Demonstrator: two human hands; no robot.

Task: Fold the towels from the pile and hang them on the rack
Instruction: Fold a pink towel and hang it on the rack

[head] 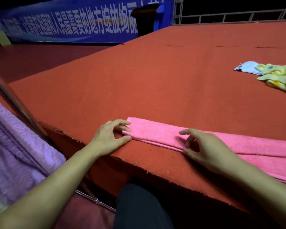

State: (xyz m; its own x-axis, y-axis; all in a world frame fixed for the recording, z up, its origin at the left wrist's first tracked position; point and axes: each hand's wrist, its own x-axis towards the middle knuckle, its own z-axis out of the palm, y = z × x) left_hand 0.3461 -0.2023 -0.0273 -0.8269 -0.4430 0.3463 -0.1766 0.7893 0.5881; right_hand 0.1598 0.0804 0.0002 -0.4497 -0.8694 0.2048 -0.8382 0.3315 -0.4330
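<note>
**Pink towel folded long at the near edge**

Pink terry lies in front of me: the pink towel (205, 142) is folded into a long narrow strip along the near edge of the red-covered counter (155, 80), running from centre off toward 4 o'clock, where it leaves the frame. My left hand (109, 138) sits at the strip's left end, fingers (122, 125) curled and touching the short edge, thumb lying flat on the counter just beside the fold. I can't tell whether those fingers actually grip cloth. My right hand (203, 149) rests on the strip further along, fingers bent and spread over the top layer, thumb tip at the near folded edge; it looks like a light pinch of the layers.

Up at 2 o'clock, well apart from my hands, a blue towel (248, 67) and a yellow towel (277, 76) lie crumpled, touching each other. At 9 o'clock a purple towel (15, 146) hangs over a metal rack (12, 98) beside the counter.
</note>
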